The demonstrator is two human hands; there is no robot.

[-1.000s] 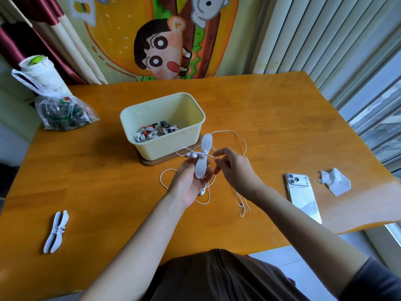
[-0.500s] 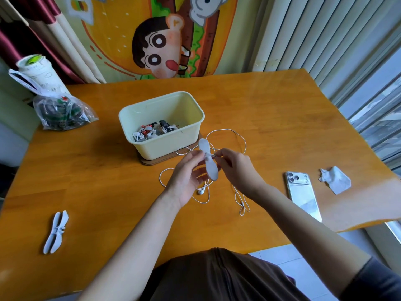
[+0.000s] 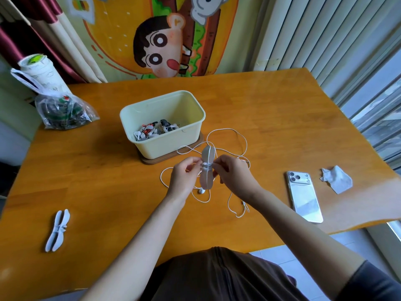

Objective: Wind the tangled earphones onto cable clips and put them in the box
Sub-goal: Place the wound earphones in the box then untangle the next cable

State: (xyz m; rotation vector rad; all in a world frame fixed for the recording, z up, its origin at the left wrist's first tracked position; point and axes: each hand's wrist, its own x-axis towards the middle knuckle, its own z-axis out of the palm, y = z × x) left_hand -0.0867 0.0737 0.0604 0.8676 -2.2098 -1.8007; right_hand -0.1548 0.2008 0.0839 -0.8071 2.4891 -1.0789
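Left hand (image 3: 184, 178), right hand (image 3: 235, 173) apparently pinch clip (image 3: 207, 154) between.

Brown garment (image 3: 217, 276), dark grey sleeve (image 3: 375, 283)

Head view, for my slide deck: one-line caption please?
Left hand and right hand wrap white earphones round a cable clip near the box.

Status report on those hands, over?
Left hand pinches white bow-shaped cable clip; right hand pinches white earphone cable at waist. Cable mostly loose on wooden table. Cream plastic box unobstructed.
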